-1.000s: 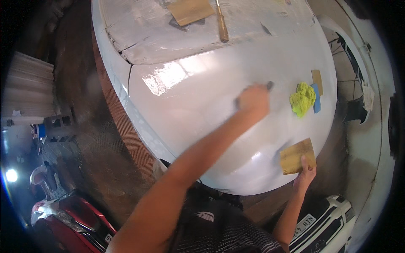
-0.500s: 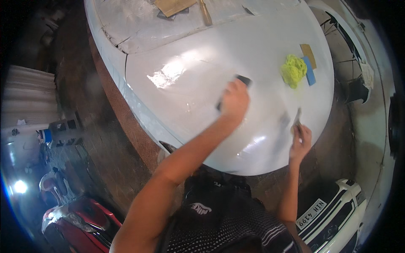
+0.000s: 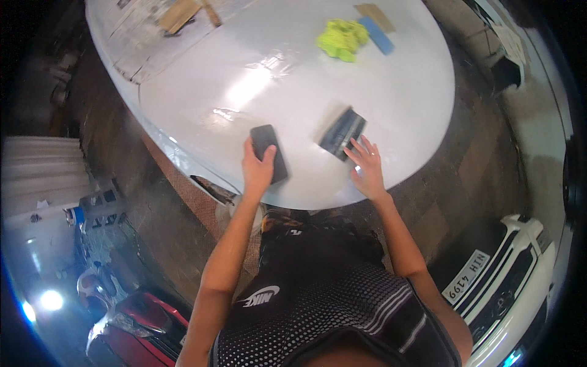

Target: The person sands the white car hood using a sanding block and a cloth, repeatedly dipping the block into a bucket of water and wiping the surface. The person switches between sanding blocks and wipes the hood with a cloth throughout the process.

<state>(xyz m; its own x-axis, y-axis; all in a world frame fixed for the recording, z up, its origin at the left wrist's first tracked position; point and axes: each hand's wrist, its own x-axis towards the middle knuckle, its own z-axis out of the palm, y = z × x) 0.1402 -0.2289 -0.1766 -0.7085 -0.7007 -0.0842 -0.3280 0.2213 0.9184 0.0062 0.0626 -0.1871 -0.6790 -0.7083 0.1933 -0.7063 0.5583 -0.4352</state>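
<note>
My left hand (image 3: 258, 168) grips a black, round-cornered sanding block (image 3: 264, 137) near the close edge of a glossy white car hood (image 3: 202, 79). Its thumb lies across the block's top. To the right, my right hand (image 3: 368, 171) has its fingers spread. Those fingertips meet the edge of a dark grey sheet (image 3: 343, 133) with a pale band, which looks like sandpaper and is slightly blurred; whether it rests flat on the hood I cannot tell. Farther off lie a crumpled yellow-green cloth (image 3: 342, 40), a blue strip (image 3: 376, 35) and a brown strip (image 3: 378, 17).
At the far left of the hood lie a tan piece (image 3: 178, 15) and a wooden-handled tool (image 3: 211, 13). A white front bumper (image 3: 520, 269) stands at lower right, a red vehicle part (image 3: 143, 324) at lower left. A pale wall runs along the right.
The view has shifted. My left hand has drawn the block back from mid-hood toward me. The sheet, seen edge-on in my right hand's pinch before, now shows its face, and those fingers have spread.
</note>
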